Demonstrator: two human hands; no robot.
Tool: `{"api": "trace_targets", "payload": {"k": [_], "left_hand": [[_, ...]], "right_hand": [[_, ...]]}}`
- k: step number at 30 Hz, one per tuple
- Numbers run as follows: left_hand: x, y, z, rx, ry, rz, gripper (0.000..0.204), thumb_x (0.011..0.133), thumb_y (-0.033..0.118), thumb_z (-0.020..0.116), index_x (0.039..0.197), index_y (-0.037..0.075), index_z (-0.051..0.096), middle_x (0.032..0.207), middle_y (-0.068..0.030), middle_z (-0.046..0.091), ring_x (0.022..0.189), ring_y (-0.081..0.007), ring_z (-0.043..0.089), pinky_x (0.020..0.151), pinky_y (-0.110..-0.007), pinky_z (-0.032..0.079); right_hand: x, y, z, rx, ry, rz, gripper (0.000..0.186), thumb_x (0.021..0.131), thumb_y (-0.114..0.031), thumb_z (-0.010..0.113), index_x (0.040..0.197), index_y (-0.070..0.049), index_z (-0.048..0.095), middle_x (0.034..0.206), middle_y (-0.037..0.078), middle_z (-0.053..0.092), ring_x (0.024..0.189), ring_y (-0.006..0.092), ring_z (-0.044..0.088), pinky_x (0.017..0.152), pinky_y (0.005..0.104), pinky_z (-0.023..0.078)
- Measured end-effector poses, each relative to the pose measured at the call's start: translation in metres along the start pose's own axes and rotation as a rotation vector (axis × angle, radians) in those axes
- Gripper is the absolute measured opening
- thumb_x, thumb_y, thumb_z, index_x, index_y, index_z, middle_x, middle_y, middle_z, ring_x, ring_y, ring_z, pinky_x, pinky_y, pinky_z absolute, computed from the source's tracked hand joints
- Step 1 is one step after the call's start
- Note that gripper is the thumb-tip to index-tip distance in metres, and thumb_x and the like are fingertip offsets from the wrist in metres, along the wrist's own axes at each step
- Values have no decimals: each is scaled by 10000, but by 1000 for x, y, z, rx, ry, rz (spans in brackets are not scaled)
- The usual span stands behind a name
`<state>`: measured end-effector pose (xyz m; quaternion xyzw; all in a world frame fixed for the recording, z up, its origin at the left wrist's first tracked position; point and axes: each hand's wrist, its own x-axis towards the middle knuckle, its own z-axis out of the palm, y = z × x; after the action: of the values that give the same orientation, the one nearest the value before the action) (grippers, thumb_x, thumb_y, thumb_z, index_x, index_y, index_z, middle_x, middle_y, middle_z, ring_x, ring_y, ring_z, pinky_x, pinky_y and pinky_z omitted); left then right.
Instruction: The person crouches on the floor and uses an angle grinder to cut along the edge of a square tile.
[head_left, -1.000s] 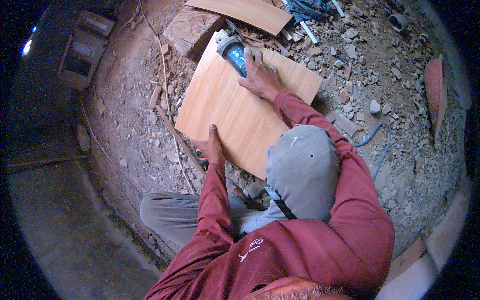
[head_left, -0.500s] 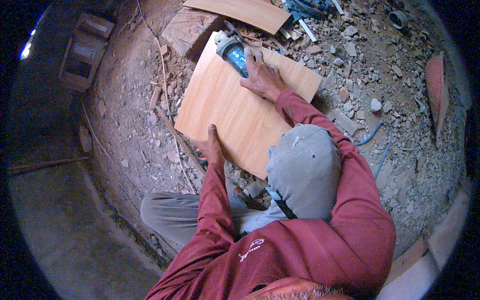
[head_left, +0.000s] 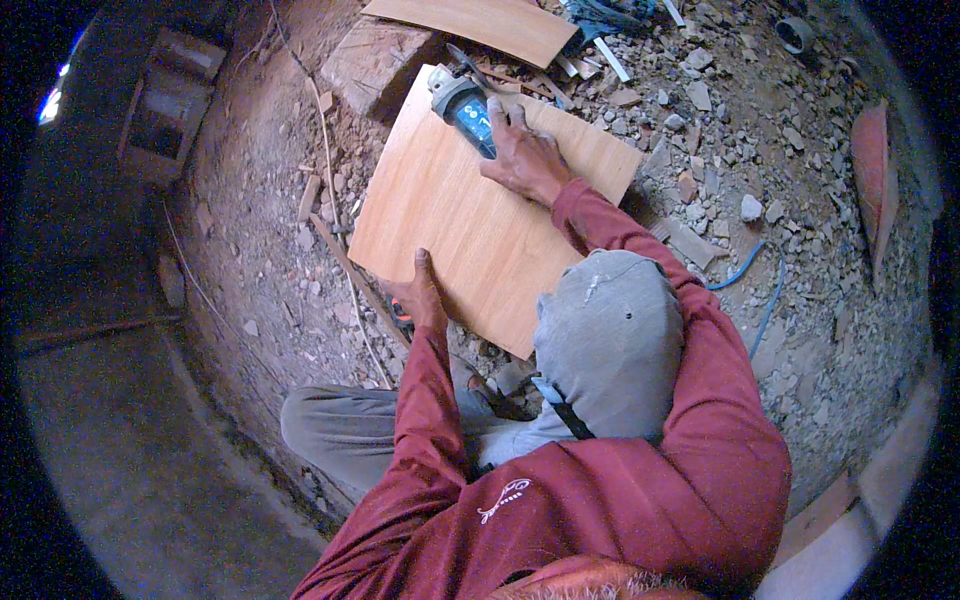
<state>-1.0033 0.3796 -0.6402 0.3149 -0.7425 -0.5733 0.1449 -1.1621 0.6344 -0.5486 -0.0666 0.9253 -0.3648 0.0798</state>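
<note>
Holding the blue angle grinder [head_left: 466, 112], the right hand [head_left: 527, 160] is closed around its rear body, over the far part of the wooden panel [head_left: 470, 225]. The left hand [head_left: 424, 298] grips the near-left edge of this panel, thumb on top, other fingers mostly hidden. The panel is before the grey knee [head_left: 610, 335], above ground with rubble [head_left: 730, 150], near a rough block [head_left: 378, 65].

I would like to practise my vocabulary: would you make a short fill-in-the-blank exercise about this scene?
1. The right hand is on the grinder, whose body is mainly ____.
2. The left hand holds the edge of the board with its ____ on top.
3. The long sleeves are dark ____.

Missing words: blue; thumb; red.
</note>
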Motion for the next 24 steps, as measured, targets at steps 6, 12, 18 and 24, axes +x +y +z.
{"api": "trace_targets", "payload": {"k": [6,12,18,24], "left_hand": [[-1,5,-4,53,18,6,1021,827,268,858,1530,-53,191,1457,-243,437,1334,-342,461,1144,-429,353],[-6,13,2,17,35,-1,991,830,267,857,1518,-62,224,1426,-235,475,1299,-344,495,1132,-429,369],[-6,18,0,66,13,-20,1015,834,254,855,1536,-62,194,1455,-240,453,1328,-343,469,1143,-427,356],[-1,15,-2,53,-18,-18,988,844,245,844,1535,-57,208,1465,-243,444,1330,-343,466,1147,-429,351]], "right_hand": [[0,-5,2,16,-12,5,944,796,-340,697,1551,-14,233,1441,325,414,1156,528,595,967,605,478],[-3,1,1,2,13,-10,939,791,-337,702,1547,-26,239,1429,305,415,1134,526,604,949,592,499],[-4,0,-1,-29,-19,1,950,794,-335,705,1547,-8,227,1434,310,407,1144,520,598,941,580,513],[-7,4,-5,-11,-23,-27,953,793,-336,705,1549,0,231,1456,343,395,1174,519,585,949,581,510]]}}
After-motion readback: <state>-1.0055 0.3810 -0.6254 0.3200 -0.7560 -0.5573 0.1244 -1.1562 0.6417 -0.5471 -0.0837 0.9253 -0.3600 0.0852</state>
